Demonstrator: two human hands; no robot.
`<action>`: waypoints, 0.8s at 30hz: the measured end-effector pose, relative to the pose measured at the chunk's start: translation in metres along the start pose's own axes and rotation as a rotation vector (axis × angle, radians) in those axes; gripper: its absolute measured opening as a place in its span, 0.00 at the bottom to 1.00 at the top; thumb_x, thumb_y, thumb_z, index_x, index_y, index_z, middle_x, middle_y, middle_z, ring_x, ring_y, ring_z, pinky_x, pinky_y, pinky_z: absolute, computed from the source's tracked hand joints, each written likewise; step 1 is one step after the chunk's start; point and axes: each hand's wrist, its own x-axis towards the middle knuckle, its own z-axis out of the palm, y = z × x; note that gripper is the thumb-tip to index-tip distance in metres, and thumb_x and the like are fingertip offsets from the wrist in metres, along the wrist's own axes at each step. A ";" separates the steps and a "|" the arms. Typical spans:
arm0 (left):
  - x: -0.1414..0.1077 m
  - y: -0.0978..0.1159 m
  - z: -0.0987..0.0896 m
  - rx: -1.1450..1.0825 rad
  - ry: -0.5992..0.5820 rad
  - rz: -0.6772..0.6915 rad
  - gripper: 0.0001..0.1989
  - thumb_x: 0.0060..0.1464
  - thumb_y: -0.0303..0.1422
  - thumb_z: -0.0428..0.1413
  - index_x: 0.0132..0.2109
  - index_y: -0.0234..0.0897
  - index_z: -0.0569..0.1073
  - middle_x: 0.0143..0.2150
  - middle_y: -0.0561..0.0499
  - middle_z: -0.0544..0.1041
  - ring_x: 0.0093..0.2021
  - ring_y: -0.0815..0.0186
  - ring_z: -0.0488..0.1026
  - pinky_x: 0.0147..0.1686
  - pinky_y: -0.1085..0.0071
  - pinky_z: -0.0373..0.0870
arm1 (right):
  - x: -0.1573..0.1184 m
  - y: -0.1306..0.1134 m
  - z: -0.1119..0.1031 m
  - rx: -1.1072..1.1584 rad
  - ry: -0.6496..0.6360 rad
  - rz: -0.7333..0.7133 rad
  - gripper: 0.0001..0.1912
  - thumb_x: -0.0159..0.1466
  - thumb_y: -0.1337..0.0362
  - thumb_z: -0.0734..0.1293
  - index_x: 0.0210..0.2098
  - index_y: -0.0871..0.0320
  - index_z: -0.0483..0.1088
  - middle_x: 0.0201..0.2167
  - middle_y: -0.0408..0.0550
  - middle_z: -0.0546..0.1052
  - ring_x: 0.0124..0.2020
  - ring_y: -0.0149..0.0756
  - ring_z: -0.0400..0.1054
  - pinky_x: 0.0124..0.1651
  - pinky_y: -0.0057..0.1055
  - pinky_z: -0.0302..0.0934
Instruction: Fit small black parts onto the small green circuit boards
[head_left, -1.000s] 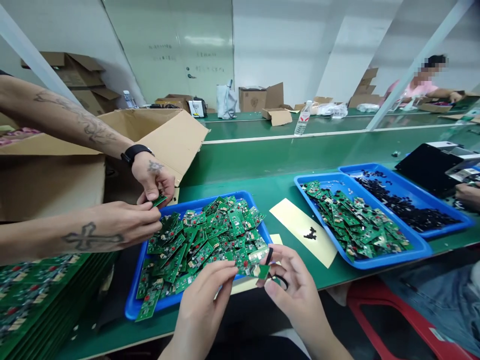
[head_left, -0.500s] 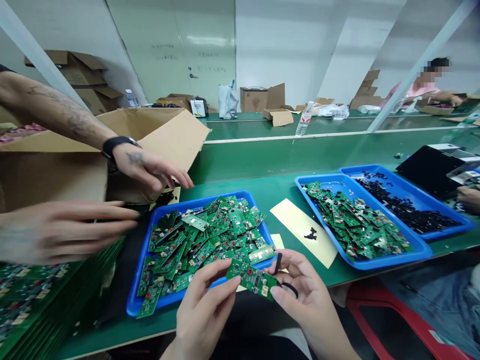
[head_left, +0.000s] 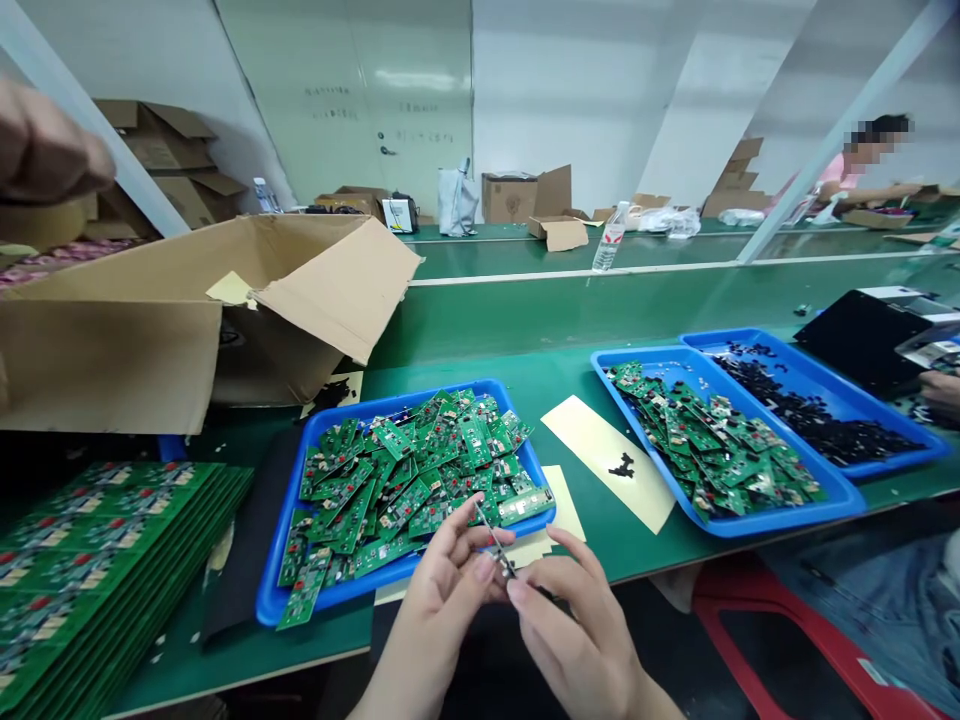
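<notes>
My left hand [head_left: 448, 590] grips a small green circuit board [head_left: 491, 530], which is turned nearly edge-on. At the board's lower end, the thumb and fingers of my right hand [head_left: 581, 625] are pinched together. A dark bit of a black strip [head_left: 553, 600] shows among those fingers, mostly hidden. Just beyond my hands stands a blue tray [head_left: 266, 590] heaped with loose circuit boards [head_left: 420, 470]. Pale yellow paper sheets [head_left: 566, 500] lie beside and partly under that tray.
A second blue tray [head_left: 847, 500] of boards and a blue tray [head_left: 926, 445] of black pieces stand to the right. Stacked board panels [head_left: 112, 560] and an open carton [head_left: 112, 350] are at left. A co-worker's blurred hand [head_left: 49, 145] is at upper left.
The circuit board has turned from face-up to nearly edge-on, and my hands have come closer together. The co-worker's hands have withdrawn left from over the carton and panels; a yellow paper now lies on the carton.
</notes>
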 end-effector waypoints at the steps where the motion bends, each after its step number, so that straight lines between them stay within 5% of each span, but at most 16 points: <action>1: 0.000 -0.001 0.000 0.002 0.000 0.012 0.28 0.47 0.40 0.62 0.55 0.40 0.68 0.38 0.49 0.75 0.34 0.68 0.73 0.36 0.71 0.70 | 0.000 -0.001 0.000 -0.007 -0.030 -0.026 0.30 0.60 0.75 0.64 0.59 0.47 0.59 0.31 0.46 0.77 0.31 0.38 0.75 0.49 0.52 0.67; 5: 0.004 -0.005 -0.003 0.025 -0.040 0.001 0.27 0.45 0.39 0.64 0.54 0.42 0.71 0.28 0.55 0.71 0.30 0.72 0.68 0.34 0.76 0.66 | 0.002 -0.007 -0.001 0.014 0.012 -0.026 0.34 0.60 0.76 0.64 0.62 0.47 0.55 0.31 0.49 0.77 0.30 0.39 0.75 0.47 0.53 0.67; 9: 0.003 -0.002 0.000 -0.079 -0.038 -0.061 0.28 0.45 0.40 0.64 0.55 0.43 0.71 0.29 0.55 0.70 0.30 0.72 0.66 0.34 0.76 0.65 | 0.004 -0.010 0.000 0.012 0.001 -0.015 0.33 0.60 0.75 0.64 0.62 0.48 0.55 0.30 0.49 0.78 0.30 0.39 0.75 0.47 0.51 0.69; 14: -0.003 0.007 0.009 -0.275 0.000 -0.174 0.23 0.45 0.39 0.63 0.49 0.39 0.76 0.27 0.53 0.70 0.27 0.71 0.64 0.32 0.75 0.64 | 0.015 -0.017 0.007 -0.093 0.051 -0.088 0.13 0.63 0.74 0.62 0.44 0.54 0.71 0.27 0.46 0.77 0.29 0.33 0.75 0.50 0.45 0.67; 17: -0.003 0.007 0.009 -0.328 0.039 -0.165 0.22 0.45 0.45 0.62 0.46 0.39 0.77 0.26 0.54 0.68 0.27 0.71 0.64 0.31 0.74 0.64 | 0.020 -0.020 0.011 -0.113 0.149 -0.102 0.10 0.64 0.75 0.59 0.35 0.60 0.71 0.25 0.47 0.76 0.29 0.30 0.74 0.53 0.42 0.65; 24: -0.009 -0.006 -0.011 0.122 0.031 0.097 0.21 0.36 0.48 0.66 0.33 0.37 0.78 0.17 0.60 0.58 0.19 0.77 0.53 0.21 0.76 0.49 | -0.011 0.007 0.026 0.107 0.039 -0.049 0.16 0.63 0.71 0.61 0.50 0.56 0.69 0.25 0.42 0.77 0.25 0.32 0.74 0.47 0.36 0.71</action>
